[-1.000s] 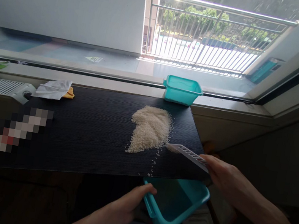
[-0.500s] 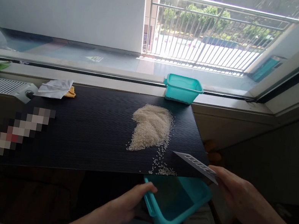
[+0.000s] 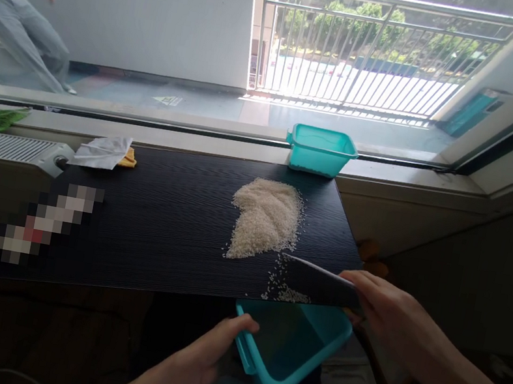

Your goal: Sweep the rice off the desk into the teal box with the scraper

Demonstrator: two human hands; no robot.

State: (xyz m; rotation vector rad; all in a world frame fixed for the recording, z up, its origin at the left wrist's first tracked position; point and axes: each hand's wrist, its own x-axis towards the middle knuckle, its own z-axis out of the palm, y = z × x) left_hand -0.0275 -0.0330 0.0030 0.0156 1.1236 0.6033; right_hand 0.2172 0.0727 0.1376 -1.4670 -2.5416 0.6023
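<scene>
A heap of white rice (image 3: 266, 217) lies on the black table (image 3: 155, 227), with a small loose patch of grains (image 3: 286, 292) at the front edge. My right hand (image 3: 382, 307) is closed on a flat slotted white scraper (image 3: 321, 275), whose blade rests on edge on the table between the heap and the loose grains. My left hand (image 3: 211, 353) grips the rim of a teal plastic tub (image 3: 293, 347) held just below the table's front edge, under the loose grains.
A second teal tub (image 3: 321, 150) stands on the window sill behind the rice. A crumpled white tissue (image 3: 102, 151) and a radiator (image 3: 6, 148) sit at the left. A person (image 3: 14, 17) stands outside the window, far left.
The scraper dragged some rice from the heap to the front edge, lifted, and now stands back on the table behind those grains. A person has appeared outside at left.
</scene>
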